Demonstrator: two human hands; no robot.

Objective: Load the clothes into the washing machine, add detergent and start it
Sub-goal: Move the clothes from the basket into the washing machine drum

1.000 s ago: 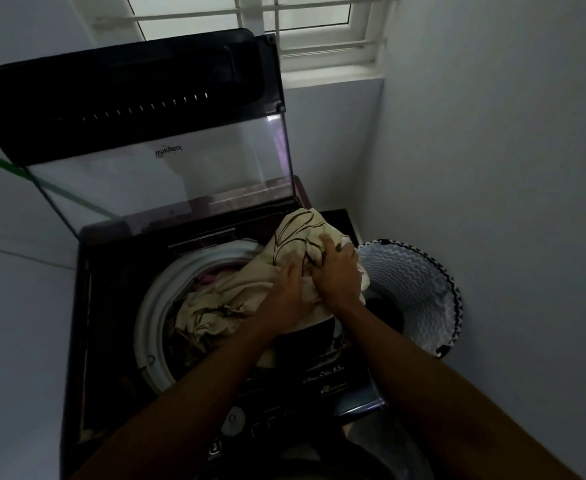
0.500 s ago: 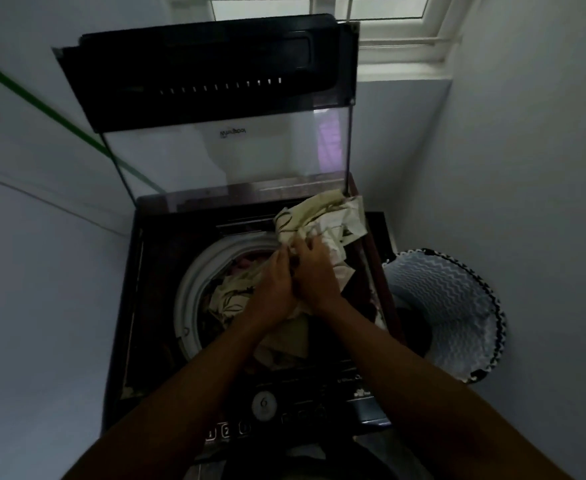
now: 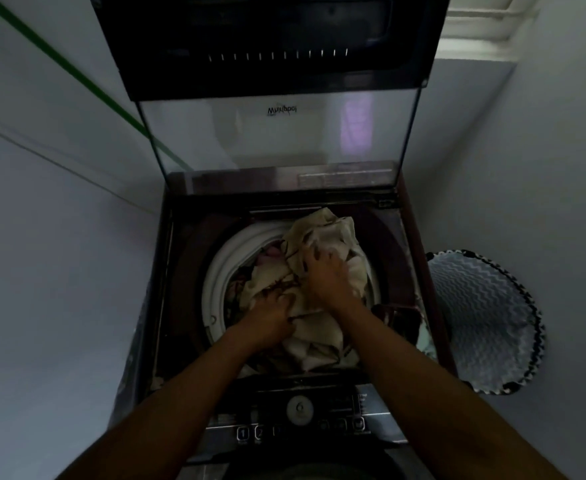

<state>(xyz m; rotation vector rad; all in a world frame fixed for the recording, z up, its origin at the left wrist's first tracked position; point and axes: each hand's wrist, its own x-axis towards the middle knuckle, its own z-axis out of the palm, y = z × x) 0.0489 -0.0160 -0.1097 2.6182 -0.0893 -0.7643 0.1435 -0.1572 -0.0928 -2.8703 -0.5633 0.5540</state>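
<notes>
Washer [image 3: 180, 306]: top-loader, dark body, set in the corner between two pale walls.
Lid [image 3: 277, 133]: raised upright at the washer's back edge; clear pane below a dark band, brand mark reading reversed.
Drum [image 3: 222, 271]: round white rim, open, filling the middle of the washer top.
Cloth [image 3: 333, 233]: cream with dark line pattern, bunched in a heap over the drum's right half, rising above the rim toward the back-right and spilling down to the front edge.
Other clothes [image 3: 270, 254]: pinkish and dark pieces, low in the drum, left of the cloth.
Left hand [image 3: 270, 317]: at the drum's front, fingers curled into the cloth's lower folds, gripping it.
Right hand [image 3: 326, 275]: on top of the heap, fingers bent and dug into the cloth, holding it.
Panel [image 3: 319, 427]: along the washer's front edge, round dial [image 3: 299, 407] in the middle, numbered buttons in a row below.
Basket [image 3: 485, 323]: zigzag-patterned, dark-trimmed rim, on the floor just beside the washer's right side.
Cord [image 3: 76, 74]: green, slanting across the left wall behind the lid.
</notes>
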